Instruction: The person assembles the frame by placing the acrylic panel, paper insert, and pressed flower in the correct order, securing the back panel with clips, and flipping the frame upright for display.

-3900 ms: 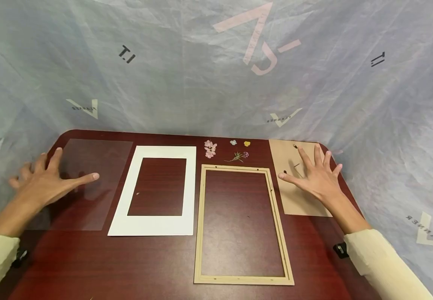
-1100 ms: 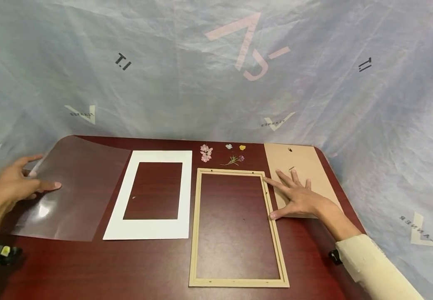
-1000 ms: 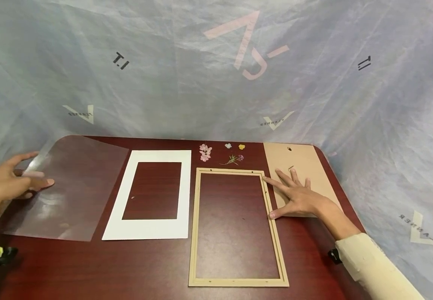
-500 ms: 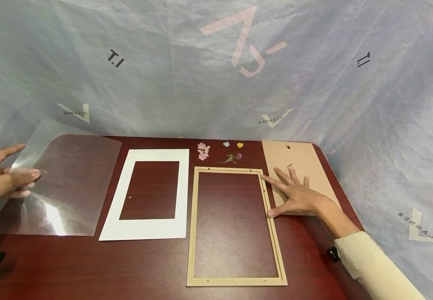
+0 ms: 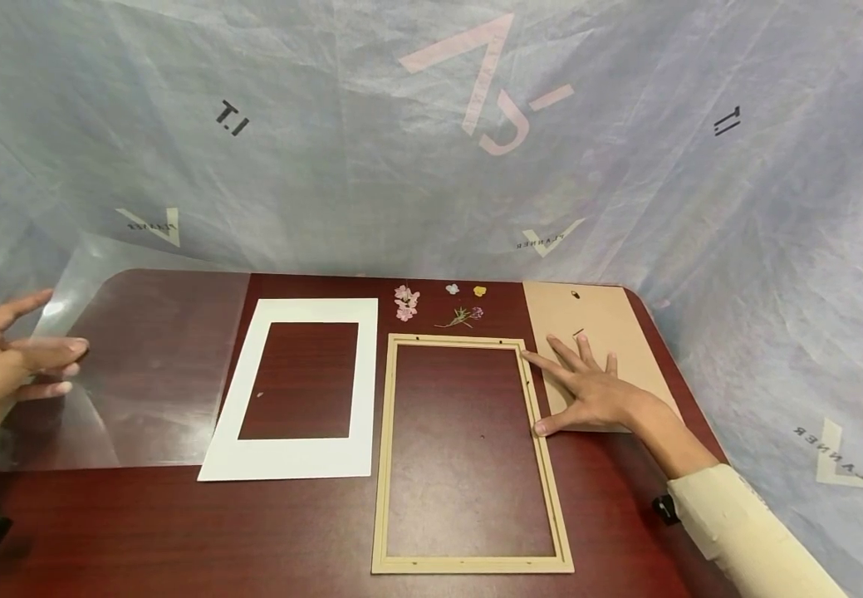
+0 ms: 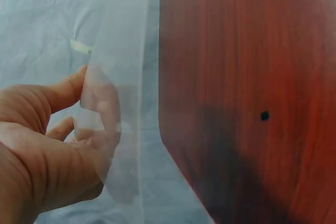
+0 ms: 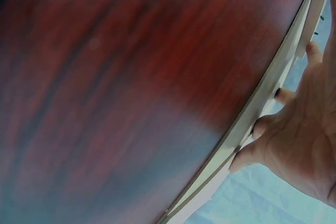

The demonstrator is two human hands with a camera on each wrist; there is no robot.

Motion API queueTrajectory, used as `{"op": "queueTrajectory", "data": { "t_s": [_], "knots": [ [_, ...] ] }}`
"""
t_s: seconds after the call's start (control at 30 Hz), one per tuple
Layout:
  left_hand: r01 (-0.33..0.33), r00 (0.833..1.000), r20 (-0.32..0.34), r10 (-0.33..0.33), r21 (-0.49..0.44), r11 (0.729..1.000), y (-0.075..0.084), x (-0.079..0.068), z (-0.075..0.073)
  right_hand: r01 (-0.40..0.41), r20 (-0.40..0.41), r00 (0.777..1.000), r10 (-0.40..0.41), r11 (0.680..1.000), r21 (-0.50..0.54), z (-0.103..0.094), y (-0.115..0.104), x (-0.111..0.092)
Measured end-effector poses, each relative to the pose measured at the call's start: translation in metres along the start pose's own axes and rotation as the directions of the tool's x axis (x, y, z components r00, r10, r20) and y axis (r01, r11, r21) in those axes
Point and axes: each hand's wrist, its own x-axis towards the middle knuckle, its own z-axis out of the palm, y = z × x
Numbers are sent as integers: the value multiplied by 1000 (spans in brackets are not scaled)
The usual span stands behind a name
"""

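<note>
At the far left, my left hand (image 5: 5, 365) pinches the left edge of a clear plastic sheet (image 5: 154, 374) between thumb and fingers. The sheet's left side is raised, and in the left wrist view the clear sheet (image 6: 123, 40) stands almost edge-on beside the hand (image 6: 63, 135). My right hand (image 5: 591, 390) lies with fingers spread, its thumb and index fingertips on the right side of a light wooden frame (image 5: 546, 465). The other fingers reach over a brown backing board (image 5: 595, 316). In the right wrist view, the right hand (image 7: 299, 135) is beside the frame's edge.
A white mat (image 5: 371, 382) with a rectangular opening lies between the sheet and the frame. Behind the frame are pink flowers (image 5: 405, 302), a blue flower (image 5: 452, 289), a yellow flower (image 5: 479, 291) and a purple sprig (image 5: 464, 316). Grey fabric (image 5: 289, 166) encloses the dark red table (image 5: 289, 531).
Both hands hovered spread at first. The left has taken hold of the plastic sheet, raised its left side and moved left. The right has come down onto the frame's right side and stayed.
</note>
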Motion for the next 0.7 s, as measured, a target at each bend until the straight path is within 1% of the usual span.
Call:
{"op": "queueTrajectory", "data": {
  "t_s": [0.03,0.07,0.2,0.33,0.53,0.6,0.7],
  "knots": [
    [7,1000,25,-6,-33,999,0,-1,1,1,0,1000,-1,1000,-1,0,0,0],
    [12,999,48,-9,-47,999,-1,-2,3,1,0,1000,-1,1000,-1,0,0,0],
    [37,993,116,-29,-70,997,-3,-5,10,2,2,1000,-2,1000,-4,0,-1,-1],
    [32,988,153,-16,-103,994,-5,-5,21,-2,2,1000,2,1000,-6,-1,0,-2],
    [28,974,224,20,-208,978,-5,-3,32,-2,-3,1000,2,1000,-12,-2,0,-1],
    [35,970,243,21,-227,973,-5,-3,36,0,-2,1000,0,1000,-6,-2,0,-1],
    [61,958,288,18,-264,963,-8,-3,41,1,4,1000,-1,1000,6,0,0,-2]
  ]
}}
